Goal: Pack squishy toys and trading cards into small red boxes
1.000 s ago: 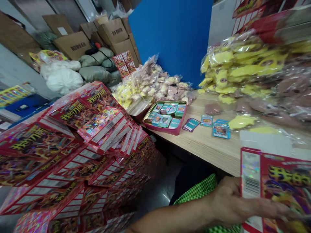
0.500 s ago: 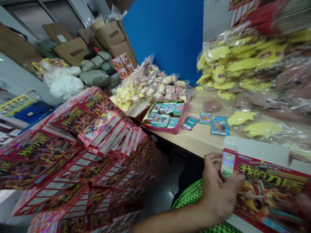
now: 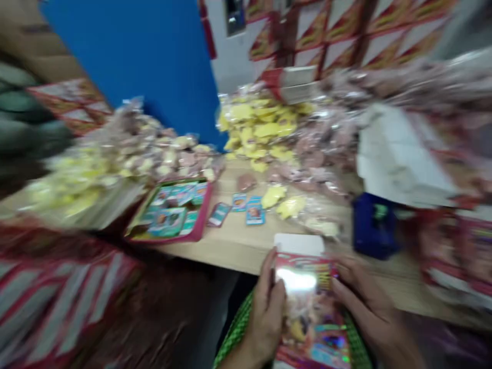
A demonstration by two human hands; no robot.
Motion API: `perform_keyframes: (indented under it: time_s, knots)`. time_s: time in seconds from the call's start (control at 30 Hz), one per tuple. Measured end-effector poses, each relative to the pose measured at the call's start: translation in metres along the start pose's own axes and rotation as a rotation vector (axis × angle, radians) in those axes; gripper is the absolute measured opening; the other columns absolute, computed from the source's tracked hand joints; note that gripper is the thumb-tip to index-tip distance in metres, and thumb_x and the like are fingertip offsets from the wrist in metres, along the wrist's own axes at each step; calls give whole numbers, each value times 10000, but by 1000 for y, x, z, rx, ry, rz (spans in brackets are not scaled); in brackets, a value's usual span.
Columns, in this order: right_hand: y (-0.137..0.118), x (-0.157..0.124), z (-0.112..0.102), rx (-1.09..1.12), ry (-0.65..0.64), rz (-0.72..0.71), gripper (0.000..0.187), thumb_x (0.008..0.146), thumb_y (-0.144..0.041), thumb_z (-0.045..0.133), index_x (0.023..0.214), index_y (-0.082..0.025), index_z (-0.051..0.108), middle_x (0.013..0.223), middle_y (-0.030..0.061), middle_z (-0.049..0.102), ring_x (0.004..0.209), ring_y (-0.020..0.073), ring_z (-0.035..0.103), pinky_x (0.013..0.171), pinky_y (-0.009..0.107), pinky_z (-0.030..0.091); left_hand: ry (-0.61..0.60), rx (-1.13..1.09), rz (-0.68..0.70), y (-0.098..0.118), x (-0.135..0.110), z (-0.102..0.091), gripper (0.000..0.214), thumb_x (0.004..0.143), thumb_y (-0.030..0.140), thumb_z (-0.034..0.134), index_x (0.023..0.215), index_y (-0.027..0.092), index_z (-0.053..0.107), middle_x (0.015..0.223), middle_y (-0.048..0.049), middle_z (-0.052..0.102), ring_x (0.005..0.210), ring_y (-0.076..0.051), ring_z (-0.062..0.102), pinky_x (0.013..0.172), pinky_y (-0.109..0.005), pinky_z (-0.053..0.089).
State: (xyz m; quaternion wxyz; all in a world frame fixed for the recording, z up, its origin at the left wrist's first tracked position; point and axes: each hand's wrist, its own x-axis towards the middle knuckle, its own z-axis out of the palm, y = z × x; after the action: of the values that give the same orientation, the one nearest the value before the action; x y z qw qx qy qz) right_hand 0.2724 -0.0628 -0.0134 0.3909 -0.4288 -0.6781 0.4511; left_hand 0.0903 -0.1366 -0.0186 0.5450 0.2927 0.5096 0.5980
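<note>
A red printed cardboard box (image 3: 307,312) with a shiny front stands between my hands, its white top flap (image 3: 300,244) raised. My left hand (image 3: 267,307) grips its left side, thumb on the front face. Around the right edge, my right hand (image 3: 363,297) is closed on the same box. Beyond it on the table lie a small stack of blue cards (image 3: 254,211), a single card (image 3: 239,202) and a fanned stack of teal cards (image 3: 219,214). Yellow pieces in clear bags (image 3: 291,206) lie just behind the box. The picture is blurred.
A pink-rimmed tin (image 3: 202,218) of cards sits at the table's left. Bagged yellow pieces (image 3: 253,125) and pinkish bags (image 3: 326,138) are heaped behind. A dark blue container (image 3: 373,225) stands at right. Stacked red boxes (image 3: 61,302) fill the lower left.
My view has swung to the right, bringing the blue container and right side of the table in. The box now stands more upright, and both hands show clearly on its sides.
</note>
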Motion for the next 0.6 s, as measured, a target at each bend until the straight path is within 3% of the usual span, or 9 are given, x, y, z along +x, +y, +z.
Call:
perform_keyframes:
  time_s: [0.13,0.27,0.37,0.43,0.5,0.53,0.6]
  knots:
    - [-15,6,5,-20,2,85,400,1094,-494,385,866,-229,579,753,11,604,657,181,562,579,271,423,31,67,-74,4,13,-6,571,965,570,595,1427,255,480,1332,-110,695,1128,-240,700,913,-314,566]
    - [-21,19,10,48,-52,89,418,1087,-505,418,829,-209,561,756,-4,553,683,164,508,631,269,385,10,271,4,18,27,-15,562,935,567,639,1396,258,550,1415,-85,639,1263,-236,623,986,-284,525]
    - [-22,28,10,138,-76,95,408,1050,-520,498,815,-197,584,809,6,549,749,172,511,682,274,397,21,299,6,23,34,-18,469,932,612,609,1194,226,660,1101,-49,732,963,-208,687,816,-261,550]
    - [-22,31,9,228,-102,130,330,1028,-513,542,942,-203,616,860,12,564,802,187,532,718,284,417,32,262,7,24,34,-18,436,926,632,606,937,200,666,793,3,663,696,-152,600,647,-227,505]
    - [-22,32,8,322,-141,168,337,1012,-494,578,1214,-224,568,904,8,572,836,194,554,745,296,433,44,201,-4,24,32,-19,433,894,617,665,810,195,619,695,29,598,622,-120,530,584,-198,453]
    - [-22,33,7,366,-172,182,432,1001,-485,601,1337,-236,496,928,6,574,852,195,564,759,302,441,44,154,-24,25,30,-20,402,880,599,696,867,202,633,719,31,620,631,-115,541,591,-191,450]
    - [-23,33,5,431,-252,197,560,983,-477,637,1438,-244,409,967,11,584,900,198,583,803,320,459,34,53,-90,28,28,-22,459,870,557,731,1208,269,617,872,23,711,699,-123,614,651,-199,483]
